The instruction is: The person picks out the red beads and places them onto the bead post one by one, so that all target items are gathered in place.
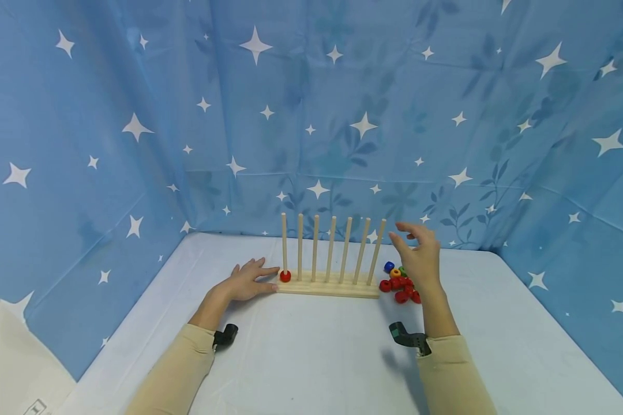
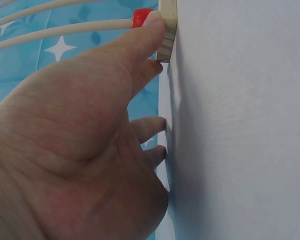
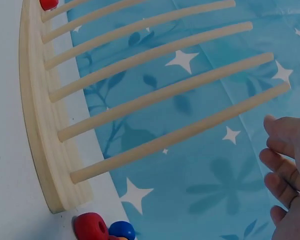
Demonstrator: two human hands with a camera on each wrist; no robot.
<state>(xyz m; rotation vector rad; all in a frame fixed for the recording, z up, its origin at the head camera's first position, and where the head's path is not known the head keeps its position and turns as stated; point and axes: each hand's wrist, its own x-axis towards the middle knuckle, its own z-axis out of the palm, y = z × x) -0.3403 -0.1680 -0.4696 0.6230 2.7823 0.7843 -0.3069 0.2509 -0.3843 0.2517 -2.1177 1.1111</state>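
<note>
A pale wooden peg rack (image 1: 328,287) with several upright rods stands on the table. One red bead (image 1: 285,276) sits at the bottom of its leftmost rod. At the rack's left end, my left hand (image 1: 246,280) holds the base between thumb and index finger; in the left wrist view the thumb (image 2: 152,30) lies beside the red bead. My right hand (image 1: 420,253) is raised just right of the rightmost rod's top, thumb and index finger apart, with nothing visible between them. Below it lies a pile of red beads (image 1: 401,297), partly hidden behind the hand and wrist.
A blue bead (image 1: 389,267), an orange bead (image 1: 396,272) and a green bead (image 1: 402,271) lie at the back of the pile. White cloth covers the table (image 1: 301,357). Blue star-patterned curtains (image 1: 311,115) hang behind it and at both sides.
</note>
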